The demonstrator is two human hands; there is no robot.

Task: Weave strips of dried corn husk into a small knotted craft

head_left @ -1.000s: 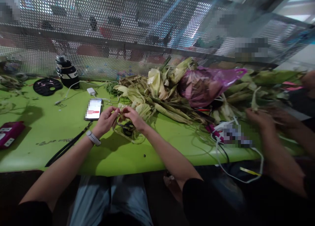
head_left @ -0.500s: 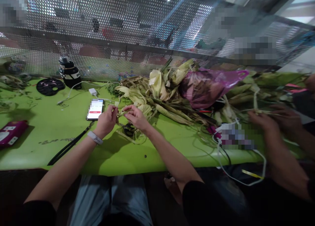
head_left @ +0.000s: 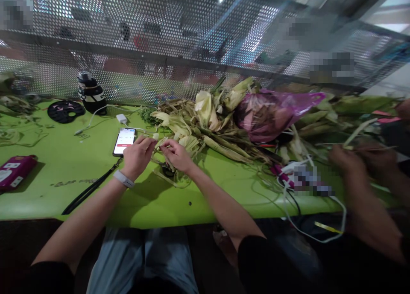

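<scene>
My left hand (head_left: 138, 155), with a pale band on the wrist, is closed in a pinch on a pale corn husk strip (head_left: 156, 137). Just to its right, my right hand (head_left: 178, 155) pinches the same husk piece, fingers bent together. Both hands hover low over the green table (head_left: 96, 166). Beneath them lie loose husk strips and a dark object (head_left: 168, 169) whose kind I cannot make out. Beyond my right hand a heap of dried corn husks (head_left: 205, 110) spreads across the table. A lit smartphone (head_left: 123, 141) lies beside my left hand.
A black bottle (head_left: 92, 93) and black fan-like object (head_left: 65, 112) stand at the back left; a maroon box (head_left: 17, 171) is at far left. A pink plastic bag (head_left: 265, 114) rests on the husks. At right, another person's hands (head_left: 349, 159) work with husk near white cables (head_left: 323, 239).
My hands have shifted slightly, the left one turning a little with its fingers still pinched. The other person's husk strip now slants up to the right.
</scene>
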